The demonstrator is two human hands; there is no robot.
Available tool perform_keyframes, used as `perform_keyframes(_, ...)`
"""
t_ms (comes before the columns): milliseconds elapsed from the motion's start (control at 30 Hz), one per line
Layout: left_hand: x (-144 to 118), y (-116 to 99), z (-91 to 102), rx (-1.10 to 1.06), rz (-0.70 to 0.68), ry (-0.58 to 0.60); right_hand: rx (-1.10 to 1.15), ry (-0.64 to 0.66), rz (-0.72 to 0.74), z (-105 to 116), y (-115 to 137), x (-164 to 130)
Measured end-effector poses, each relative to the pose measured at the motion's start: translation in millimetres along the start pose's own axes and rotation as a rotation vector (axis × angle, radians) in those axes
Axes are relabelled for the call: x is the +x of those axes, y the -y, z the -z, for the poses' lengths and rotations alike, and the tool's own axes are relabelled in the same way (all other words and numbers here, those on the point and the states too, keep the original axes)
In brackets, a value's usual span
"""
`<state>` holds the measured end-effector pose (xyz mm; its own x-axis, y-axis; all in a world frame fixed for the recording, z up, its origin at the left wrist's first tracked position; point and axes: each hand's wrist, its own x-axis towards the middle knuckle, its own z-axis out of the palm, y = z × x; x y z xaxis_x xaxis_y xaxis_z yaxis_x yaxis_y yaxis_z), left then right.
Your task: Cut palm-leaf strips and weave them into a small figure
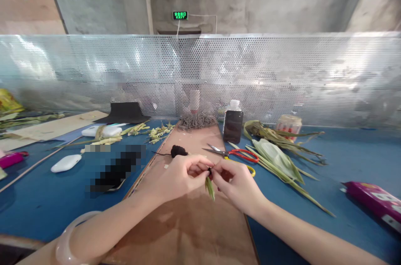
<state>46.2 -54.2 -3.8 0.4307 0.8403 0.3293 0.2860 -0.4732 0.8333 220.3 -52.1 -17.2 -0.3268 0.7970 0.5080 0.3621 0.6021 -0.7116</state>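
Observation:
Above the brown board point(188, 223), both of my hands meet at a small green leaf piece point(210, 190) that hangs down, with something dark, perhaps black thread, at its top. My left hand point(184, 175) pinches it from the left, thumb and fingertips together. From the right, my right hand point(236, 179) pinches the same dark top end. A black ball of yarn point(178, 151) lies on the board just beyond my left hand. Red-handled scissors point(242, 155) rest partly open beyond my right hand, and a yellow handle point(251, 170) shows from behind it.
Leaves and husks point(275, 156) lie on the blue table point(313, 198) at right, near a purple packet point(376, 202). A phone point(233, 126) leans on a bottle point(234, 104). Grey cord point(197, 121) lies at the board's far end. At left are a white case point(66, 163) and stalks.

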Motion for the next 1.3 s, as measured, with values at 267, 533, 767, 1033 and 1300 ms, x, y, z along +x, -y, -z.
perform_keyframes(267,0,7,4.1,0.191,0.009,-0.049,0.048,0.036,-0.039,-2,0,-1)
perform_keyframes(533,-2,-7,3.1,0.219,0.013,-0.088,0.029,0.042,-0.044,-1,3,0)
perform_keyframes(767,-4,-16,4.6,0.137,0.034,-0.031,0.007,0.046,-0.051,-1,-2,-1)
perform_keyframes(1033,-1,3,1.5,0.003,0.003,0.035,0.046,0.044,-0.092,-1,-3,0)
perform_keyframes(1300,-2,1,3.9,0.128,0.027,-0.043,0.092,0.089,-0.113,-1,-2,-1)
